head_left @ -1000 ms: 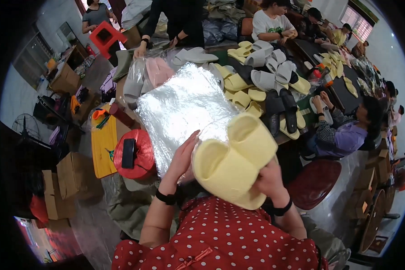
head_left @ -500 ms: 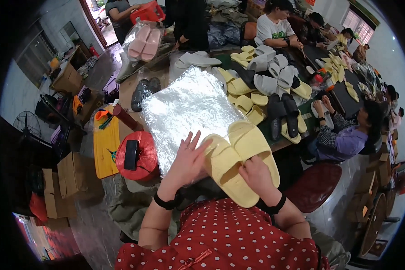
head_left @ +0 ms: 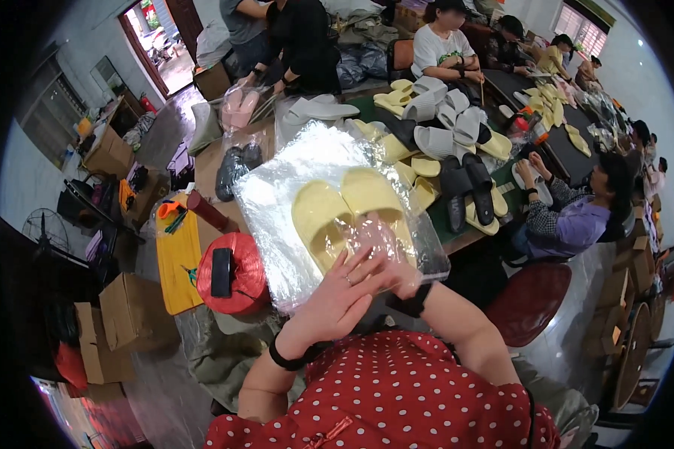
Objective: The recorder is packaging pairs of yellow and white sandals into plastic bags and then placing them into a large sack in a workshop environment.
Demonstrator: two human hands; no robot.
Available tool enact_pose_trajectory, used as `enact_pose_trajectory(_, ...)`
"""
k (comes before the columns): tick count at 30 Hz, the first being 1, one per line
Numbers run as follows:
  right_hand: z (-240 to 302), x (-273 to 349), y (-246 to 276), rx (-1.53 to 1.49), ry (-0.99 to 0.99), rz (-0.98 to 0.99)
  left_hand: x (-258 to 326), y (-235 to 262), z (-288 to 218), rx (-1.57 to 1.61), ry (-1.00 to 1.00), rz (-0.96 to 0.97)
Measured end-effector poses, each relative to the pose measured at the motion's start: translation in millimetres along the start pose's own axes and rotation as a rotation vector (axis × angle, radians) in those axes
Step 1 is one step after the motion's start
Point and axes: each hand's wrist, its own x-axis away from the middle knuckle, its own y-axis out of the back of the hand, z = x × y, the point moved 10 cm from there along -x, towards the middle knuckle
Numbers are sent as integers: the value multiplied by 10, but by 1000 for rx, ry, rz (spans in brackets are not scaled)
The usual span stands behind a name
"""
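A pair of pale yellow slippers (head_left: 316, 206) lies side by side inside a clear plastic bag (head_left: 430, 251), on top of a shiny stack of such bags (head_left: 266, 213). My right hand (head_left: 378, 241) reaches into the bag and grips the slippers near their inner edges; the film partly blurs its fingers. My left hand (head_left: 342, 292) crosses in front of the right wrist at the bag's near edge. Its fingers are stretched out, with a ring on one of them, and it grasps nothing that I can see.
Left of the stack, a dark phone (head_left: 222, 272) rests on a red twine roll (head_left: 240, 299). Beside it is a yellow board (head_left: 174, 266) with orange-handled scissors (head_left: 171, 209). Yellow, grey and black slippers (head_left: 457, 112) pile up at the right. A co-worker (head_left: 577, 202) sits there.
The yellow slippers have moved left and away from me into the clear bag, with my right hand inside. My left hand has left the slipper's side and come over my right wrist.
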Motion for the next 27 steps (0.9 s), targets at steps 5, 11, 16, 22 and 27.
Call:
enact_pose_trajectory(5,776,-737,-866,890,-13,90,300,182,15,68,84,-39)
enact_pose_trajectory(11,418,-1028,-929,1404,-76,131,488,318,364,-110,167,-98)
enact_pose_trajectory(16,1054,-304,-1020,1179,336,125,1045,664,613,101,307,-503)
enact_pose_trajectory(22,1510,893,-557,408,-412,827,2063,460,1691,603,925,-969)
enact_pose_trajectory(27,1774,511,506,270,-511,179,1801,30,1803,694,1160,-600)
